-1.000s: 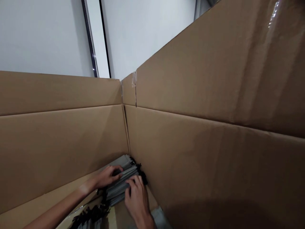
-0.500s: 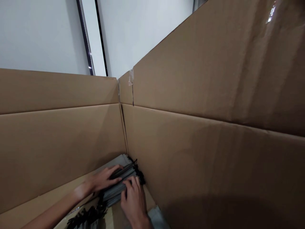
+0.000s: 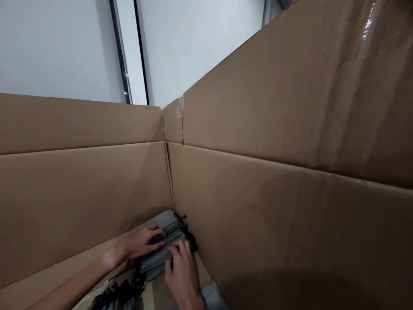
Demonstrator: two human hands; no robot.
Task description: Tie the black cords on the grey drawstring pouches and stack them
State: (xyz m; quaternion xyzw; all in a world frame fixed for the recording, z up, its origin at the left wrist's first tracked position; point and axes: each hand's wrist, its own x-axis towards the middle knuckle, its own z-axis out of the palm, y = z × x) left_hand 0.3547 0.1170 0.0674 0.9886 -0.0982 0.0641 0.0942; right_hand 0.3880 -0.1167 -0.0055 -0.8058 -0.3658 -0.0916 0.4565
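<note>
Deep in the box corner lies a row of flat grey cloth pieces (image 3: 157, 261), packed close together, with black cords bunched at their ends; they look like drawstring bags. My left hand (image 3: 142, 242) rests across the row from the left, thumb and fingers apart. On the near right side, my right hand (image 3: 183, 269) has its fingers bent onto the bags' edges, thumb close to the fingertips. Tangled black cords (image 3: 121, 292) of another bundle show at the bottom, below my left forearm. The undersides of both hands are hidden.
Tall cardboard walls (image 3: 80, 185) rise on the left and right (image 3: 274, 206), meeting in a taped corner (image 3: 164, 125). A pale grey-blue piece (image 3: 214, 297) lies at the bottom near the right wall. Beyond the rim stands a white wall (image 3: 200, 38) with dark strips.
The view has shifted slightly. My left fingers have shifted and curled a little over the grey bags, showing more of the row's far end. My right hand has stayed almost in place.
</note>
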